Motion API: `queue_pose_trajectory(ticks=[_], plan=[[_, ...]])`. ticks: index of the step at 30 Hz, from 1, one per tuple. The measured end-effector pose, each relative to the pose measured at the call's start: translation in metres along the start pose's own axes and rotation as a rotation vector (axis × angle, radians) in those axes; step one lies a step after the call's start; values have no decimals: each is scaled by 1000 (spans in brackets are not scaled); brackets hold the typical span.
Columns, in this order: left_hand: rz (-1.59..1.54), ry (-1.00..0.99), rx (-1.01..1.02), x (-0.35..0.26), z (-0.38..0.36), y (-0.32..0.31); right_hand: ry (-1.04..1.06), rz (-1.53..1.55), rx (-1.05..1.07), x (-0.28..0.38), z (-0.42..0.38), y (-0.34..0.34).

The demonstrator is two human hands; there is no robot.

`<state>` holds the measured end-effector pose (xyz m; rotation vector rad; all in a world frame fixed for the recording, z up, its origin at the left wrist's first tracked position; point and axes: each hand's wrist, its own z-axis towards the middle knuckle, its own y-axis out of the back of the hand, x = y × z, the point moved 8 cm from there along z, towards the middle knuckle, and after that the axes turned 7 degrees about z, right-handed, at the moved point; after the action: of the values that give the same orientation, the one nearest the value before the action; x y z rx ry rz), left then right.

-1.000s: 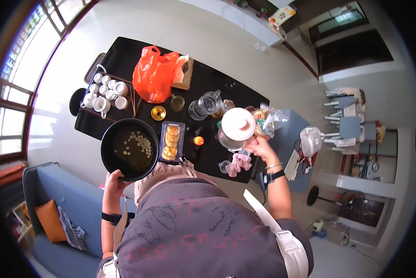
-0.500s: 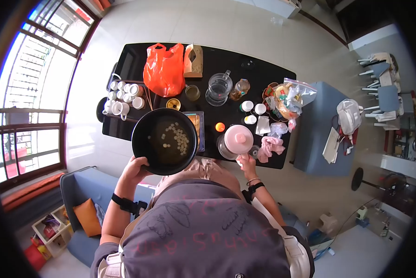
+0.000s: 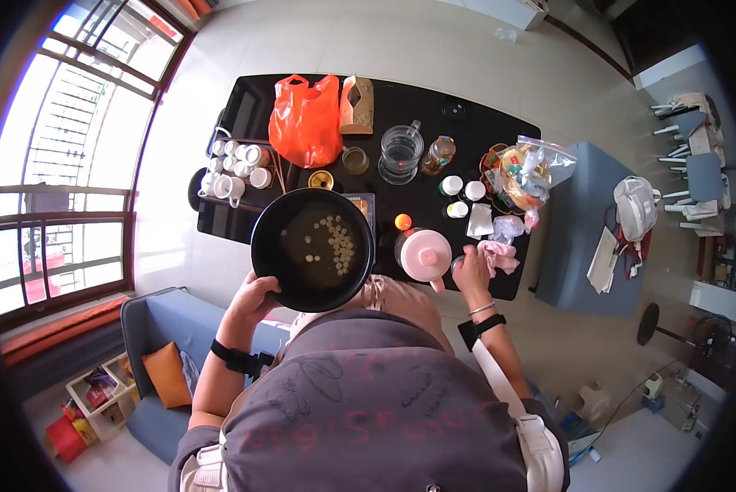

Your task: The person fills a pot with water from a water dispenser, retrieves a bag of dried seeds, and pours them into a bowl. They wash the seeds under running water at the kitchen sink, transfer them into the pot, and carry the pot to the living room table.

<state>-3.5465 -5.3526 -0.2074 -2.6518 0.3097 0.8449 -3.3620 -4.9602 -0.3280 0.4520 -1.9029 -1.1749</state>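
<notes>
My left hand point(image 3: 256, 297) is closed on the near-left rim of a round black pot point(image 3: 290, 275). Shallow yellowish liquid lies in the pot, with many small pale round pieces point(image 3: 341, 250) gathered toward its right side. To the right stands a clear jug with a pink lid point(image 3: 425, 255), its pink handle point(image 3: 438, 285) pointing toward me. Past it, my right hand point(image 3: 472, 277) has its fingers curled at a small clear round item point(image 3: 457, 262), mostly covered by the hand. A pink cloth point(image 3: 499, 257) lies just beside those fingers.
The black table point(image 3: 257, 98) carries white cups point(image 3: 230, 190), a red plastic bag point(image 3: 306, 123), a paper bag point(image 3: 357, 107), a glass pitcher point(image 3: 401, 152), white-capped bottles point(image 3: 452, 186), an orange ball point(image 3: 402, 221) and a filled basket point(image 3: 515, 176). A blue sofa point(image 3: 159, 418) stands behind at left.
My right hand has let go of the pink-lidded jug's handle and moved right to the small clear item. My left hand still holds the pot. The whole view has shifted slightly.
</notes>
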Motion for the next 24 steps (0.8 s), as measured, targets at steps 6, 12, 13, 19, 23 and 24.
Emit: queue_pose_trajectory(ticks=[6,12,13,19,23,24], plan=[[24,-62,-22,0,0,-5,498,-245,207,75,10,-30],[-218,-134,18,5,-5,-17,661,-333,311,90,24,-35],[-260,-144,19,4,-6,-20,762,-380,294,94,23,-37],[-279,-191,32,12,-4,-25,696,-338,614,97,32,-60],[-293,-177,-3,25,-2,-22,682,-387,543,101,38,-58],[-300,-177,-21,26,-3,-23,766,-347,502,106,38,-56]])
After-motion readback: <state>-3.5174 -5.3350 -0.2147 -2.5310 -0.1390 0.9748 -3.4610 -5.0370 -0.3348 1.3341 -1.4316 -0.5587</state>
